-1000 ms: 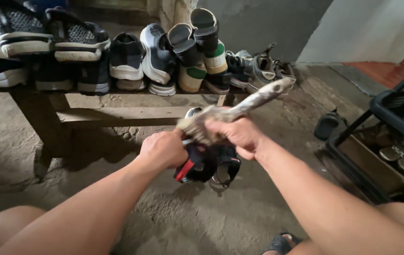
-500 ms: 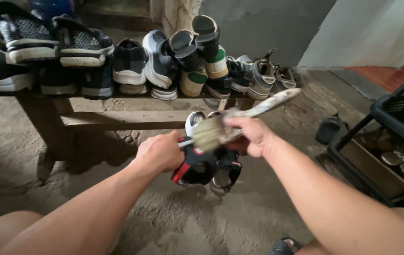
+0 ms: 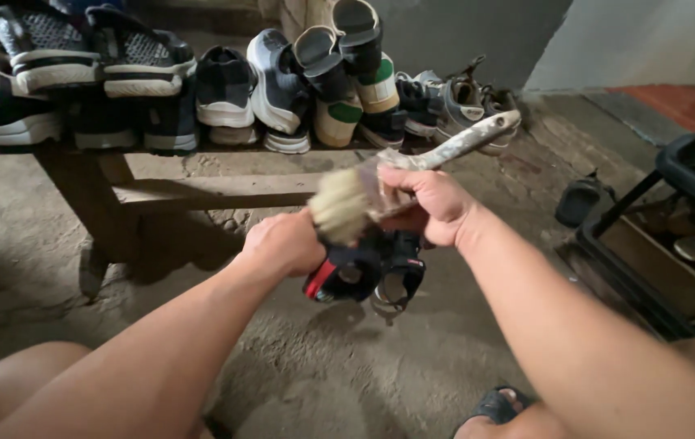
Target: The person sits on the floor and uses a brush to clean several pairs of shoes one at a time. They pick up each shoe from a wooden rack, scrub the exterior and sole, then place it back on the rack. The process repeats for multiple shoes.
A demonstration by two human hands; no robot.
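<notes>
My left hand [image 3: 284,244] grips a black sandal [image 3: 368,272] with red trim and dangling straps, held in the air at the centre of the head view. My right hand [image 3: 433,205] is closed around a worn paintbrush [image 3: 412,172] with a pale, paint-crusted handle that points up to the right. Its blurred, cream-coloured bristles rest against the top of the sandal, just beside my left wrist. The sandal's upper part is hidden behind both hands.
A low wooden bench [image 3: 193,189] at the back carries several sneakers and sandals [image 3: 225,81]. A black wire rack [image 3: 672,236] with items on its lower shelf stands at the right. A dark shoe [image 3: 579,199] lies on the dirt floor. My sandalled foot [image 3: 497,405] shows below.
The brush head has swept left across the sandal toward my left wrist, and the handle tip has dropped slightly. Both hands keep their hold.
</notes>
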